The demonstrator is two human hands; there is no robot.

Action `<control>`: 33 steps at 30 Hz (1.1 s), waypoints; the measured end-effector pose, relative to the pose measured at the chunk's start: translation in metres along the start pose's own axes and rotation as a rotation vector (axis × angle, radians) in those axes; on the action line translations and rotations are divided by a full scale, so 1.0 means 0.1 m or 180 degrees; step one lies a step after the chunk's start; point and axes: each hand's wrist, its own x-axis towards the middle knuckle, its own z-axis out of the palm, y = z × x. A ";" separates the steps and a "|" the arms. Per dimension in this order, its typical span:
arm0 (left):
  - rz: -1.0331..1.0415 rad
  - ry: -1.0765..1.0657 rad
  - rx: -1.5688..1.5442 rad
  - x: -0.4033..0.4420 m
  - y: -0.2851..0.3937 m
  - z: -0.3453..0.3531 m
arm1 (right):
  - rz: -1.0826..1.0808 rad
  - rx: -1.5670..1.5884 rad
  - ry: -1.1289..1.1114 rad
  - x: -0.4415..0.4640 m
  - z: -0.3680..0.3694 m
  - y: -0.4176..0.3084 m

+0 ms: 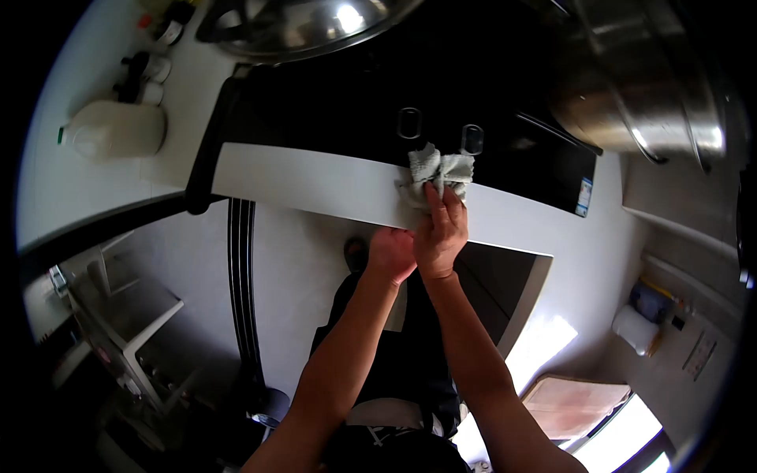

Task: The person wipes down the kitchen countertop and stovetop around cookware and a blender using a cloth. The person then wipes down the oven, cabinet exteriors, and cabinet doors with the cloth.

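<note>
A pale grey-white cloth (440, 169) lies bunched where the black cooktop (339, 118) meets the white counter strip (307, 177). My right hand (443, 232) grips and presses the cloth from the near side, fingers over its lower part. Close beside it, at the counter's front edge, my left hand (392, 254) is closed. Its fingertips are hidden near my right hand, so I cannot see whether anything is in them. Two outlined marks, one being a small oval (409, 123), show on the cooktop just beyond the cloth.
A large shiny pan or lid (315, 27) stands at the back left of the cooktop. Tall metal pots (643, 87) are at the right. A plastic jug (118, 128) and small bottles stand on the left counter. A cutting board (572, 406) leans at lower right.
</note>
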 end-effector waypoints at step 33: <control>0.3343 0.0147 -0.1546 -0.56 1.38 -0.95 | -0.1548 0.1837 -0.3247 -0.70 1.38 -1.23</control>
